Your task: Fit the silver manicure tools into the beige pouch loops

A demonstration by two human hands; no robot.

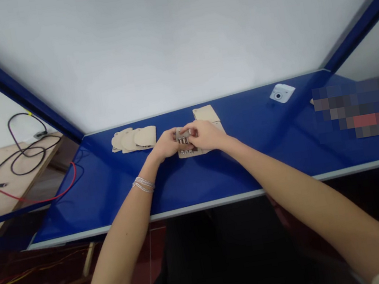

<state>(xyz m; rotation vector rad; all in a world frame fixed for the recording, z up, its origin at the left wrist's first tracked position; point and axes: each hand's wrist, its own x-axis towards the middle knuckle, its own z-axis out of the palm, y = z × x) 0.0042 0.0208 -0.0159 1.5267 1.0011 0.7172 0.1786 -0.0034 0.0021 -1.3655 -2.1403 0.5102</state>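
An open beige case lies on the blue tabletop with small shiny metal tools in a row inside it. My left hand is closed around the case's left side, with its thumb across the tools. From the right, my right hand reaches over the case, fingers bent together above the tools. What its fingertips pinch is too small to make out. Just behind my right hand is another beige case. To the left, several closed beige cases overlap in a row.
A white device with a round dark lens stands at the back right. A pixelated patch covers the table's right end. Black cable coils on a wooden surface at left, and a red cable loops over the blue table.
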